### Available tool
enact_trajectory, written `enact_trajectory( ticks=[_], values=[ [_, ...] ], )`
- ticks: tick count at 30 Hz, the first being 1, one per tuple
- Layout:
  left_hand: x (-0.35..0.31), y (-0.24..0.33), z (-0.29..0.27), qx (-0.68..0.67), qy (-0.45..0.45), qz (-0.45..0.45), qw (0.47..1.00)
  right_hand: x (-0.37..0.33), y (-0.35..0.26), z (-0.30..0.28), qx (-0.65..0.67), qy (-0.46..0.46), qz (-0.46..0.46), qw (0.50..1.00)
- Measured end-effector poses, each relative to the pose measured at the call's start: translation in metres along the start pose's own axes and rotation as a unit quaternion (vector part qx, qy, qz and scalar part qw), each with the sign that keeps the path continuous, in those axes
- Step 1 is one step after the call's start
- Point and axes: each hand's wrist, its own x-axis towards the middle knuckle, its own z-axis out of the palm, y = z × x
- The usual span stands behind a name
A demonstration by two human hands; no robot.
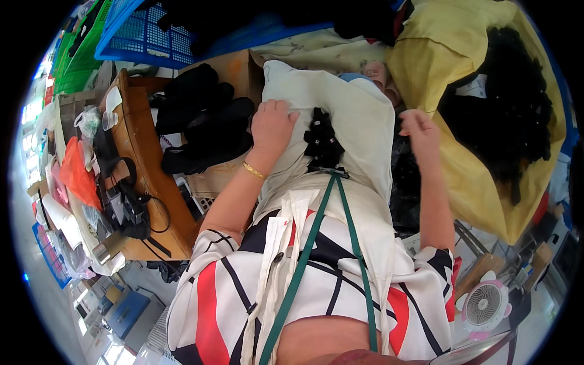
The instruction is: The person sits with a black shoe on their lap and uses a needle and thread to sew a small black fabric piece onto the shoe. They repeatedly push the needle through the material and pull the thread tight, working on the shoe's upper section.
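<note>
My left hand [274, 125] is at the left edge of a white cloth [365, 131] spread over my lap, its fingers curled down on the fabric. My right hand [421, 129] is closed, fingers bent together, just past the cloth's right edge. What it holds, if anything, is too small to make out. A loose heap of small black pieces [321, 137] lies on the cloth between my hands. Just below the heap, a small dark tool [333, 173] hangs from a green strap [304, 249] around my neck; its kind is unclear.
To the right stands a large yellow sack [480, 188] full of black pieces [499, 115]. Black bundles [207, 115] lie at left on a cardboard box [237, 70], beside a wooden table [146, 164]. Blue crates [149, 36] stand ahead. A small fan [485, 304] sits lower right.
</note>
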Motion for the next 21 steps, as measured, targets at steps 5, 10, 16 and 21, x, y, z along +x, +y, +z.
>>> enact_trajectory(
  ticks=[5,10,16,21],
  values=[
    [0.002,-0.014,-0.005,0.013,-0.001,-0.001,1.0,-0.024,0.003,0.059,-0.112,-0.12,-0.061,0.985],
    [0.005,-0.03,-0.027,0.027,-0.016,-0.052,0.998,-0.03,0.005,0.073,-0.144,-0.139,-0.039,0.979],
    [0.013,0.004,-0.035,-0.082,-0.065,0.197,0.975,-0.029,0.01,0.08,-0.154,-0.159,-0.024,0.975],
    [0.018,-0.005,-0.016,-0.099,-0.083,0.202,0.971,-0.032,0.009,0.081,-0.169,-0.167,-0.014,0.971]
  ],
)
